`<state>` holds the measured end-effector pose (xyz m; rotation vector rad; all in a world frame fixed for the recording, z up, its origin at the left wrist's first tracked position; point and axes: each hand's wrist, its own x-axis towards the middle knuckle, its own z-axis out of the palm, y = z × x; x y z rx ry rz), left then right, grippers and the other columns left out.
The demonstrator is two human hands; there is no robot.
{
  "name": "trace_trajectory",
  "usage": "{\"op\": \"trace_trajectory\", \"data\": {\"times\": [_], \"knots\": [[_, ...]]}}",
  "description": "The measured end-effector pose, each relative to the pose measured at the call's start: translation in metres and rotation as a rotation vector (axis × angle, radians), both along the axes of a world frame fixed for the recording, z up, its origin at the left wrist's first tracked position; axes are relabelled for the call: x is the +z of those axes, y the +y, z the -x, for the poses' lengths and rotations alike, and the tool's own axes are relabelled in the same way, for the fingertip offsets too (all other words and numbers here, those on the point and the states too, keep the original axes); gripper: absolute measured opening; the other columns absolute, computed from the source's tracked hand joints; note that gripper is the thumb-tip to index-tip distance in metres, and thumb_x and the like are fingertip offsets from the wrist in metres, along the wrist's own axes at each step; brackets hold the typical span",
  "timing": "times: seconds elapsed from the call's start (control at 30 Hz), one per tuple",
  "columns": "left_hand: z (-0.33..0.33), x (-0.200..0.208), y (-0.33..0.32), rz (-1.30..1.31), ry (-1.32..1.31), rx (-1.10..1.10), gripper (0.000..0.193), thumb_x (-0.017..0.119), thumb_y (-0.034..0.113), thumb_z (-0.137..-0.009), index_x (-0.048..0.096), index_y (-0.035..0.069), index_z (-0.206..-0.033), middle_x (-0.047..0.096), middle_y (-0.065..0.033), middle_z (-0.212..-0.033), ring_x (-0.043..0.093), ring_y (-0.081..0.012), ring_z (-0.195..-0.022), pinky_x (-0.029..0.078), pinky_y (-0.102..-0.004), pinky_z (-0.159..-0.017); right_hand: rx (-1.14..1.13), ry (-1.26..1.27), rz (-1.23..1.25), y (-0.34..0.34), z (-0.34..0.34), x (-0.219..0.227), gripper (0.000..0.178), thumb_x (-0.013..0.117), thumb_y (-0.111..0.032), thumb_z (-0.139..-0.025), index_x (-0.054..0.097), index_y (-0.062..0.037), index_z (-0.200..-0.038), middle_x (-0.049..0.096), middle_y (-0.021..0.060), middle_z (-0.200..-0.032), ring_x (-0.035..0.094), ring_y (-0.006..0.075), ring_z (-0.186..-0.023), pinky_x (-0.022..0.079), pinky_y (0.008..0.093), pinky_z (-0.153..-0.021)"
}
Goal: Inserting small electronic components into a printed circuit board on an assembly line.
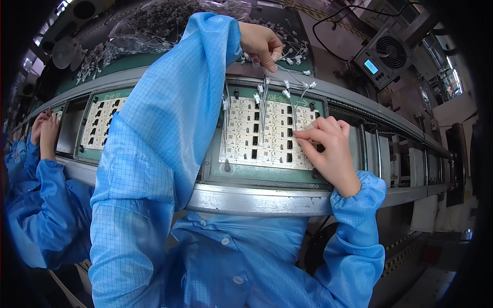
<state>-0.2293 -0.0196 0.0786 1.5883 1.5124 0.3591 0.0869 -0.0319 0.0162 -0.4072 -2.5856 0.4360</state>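
In front of me a panel of white circuit boards [237, 139] with black parts sits in a green fixture [246, 175]. My right hand [331, 150] is closed in a pinch at the panel's right part. Its thumb and forefinger are on the lower end of a cable [296, 110] with white connectors. My left hand [261, 45] reaches past the fixture's far rail, fingers curled and pressed together above loose cables. What its fingertips hold is too small to tell. More white-ended cables [263, 105] lie across the panel, some hanging over its far edge.
Beyond the rail lies a heap of cables [154, 31] with plastic bags. A second fixture with boards [97, 120] stands to the left, near a co-worker's hands [47, 132]. A device with fan and screen [384, 57] stands far right. A metal rail [257, 199] runs along the near side.
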Motion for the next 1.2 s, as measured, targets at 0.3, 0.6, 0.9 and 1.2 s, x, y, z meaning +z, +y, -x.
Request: {"op": "trace_trajectory", "data": {"times": [0.3,0.6,0.9,1.2], "knots": [[0.001,0.002,0.012,-0.066,0.14,-0.071,0.022,0.083,0.024,-0.08,0.073,0.011,-0.094,0.067,0.0023,-0.079,0.054,-0.0103,-0.067,0.044,-0.0292,-0.06,0.122,-0.131,-0.012,0.009,-0.005,0.018,0.016,0.066,-0.016,-0.087,0.075,-0.0101,-0.099,0.055,0.0029,-0.086,0.054,0.0208,-0.088,0.032,0.0361,-0.089],[0.007,0.019,-0.017,-0.38,0.607,0.02,0.029,0.069,0.007,-0.071,0.069,0.009,-0.1,0.071,-0.0093,-0.089,0.067,-0.0248,-0.085,0.053,-0.0375,-0.075,-0.038,0.083,-0.045,0.065,0.093,0.018,0.018,0.066,-0.021,-0.09,0.073,-0.0084,-0.099,0.065,0.0079,-0.095,0.062,0.0274,-0.1,0.041,0.0402,-0.089],[0.003,-0.028,-0.04,-0.469,0.73,0.105,0.024,0.069,0.013,-0.08,0.069,0.003,-0.102,0.071,-0.0156,-0.089,0.069,-0.034,-0.086,0.054,-0.0429,-0.078,-0.125,-0.092,-0.013,0.087,0.175,0.021,0.019,0.063,-0.016,-0.084,0.075,-0.0052,-0.093,0.071,0.0182,-0.097,0.068,0.0377,-0.095,0.05,0.0497,-0.085],[0.018,-0.019,-0.041,-0.884,0.531,0.1,0.014,0.061,0.011,-0.088,0.067,0.005,-0.098,0.07,-0.0136,-0.088,0.067,-0.0287,-0.077,0.054,-0.038,-0.073,0.19,0.229,0.605,0.109,0.114,0.058,0.022,0.067,-0.016,-0.093,0.063,-0.0019,-0.109,0.073,0.0051,-0.092,0.063,0.0096,-0.081,0.049,0.0237,-0.074]]}}
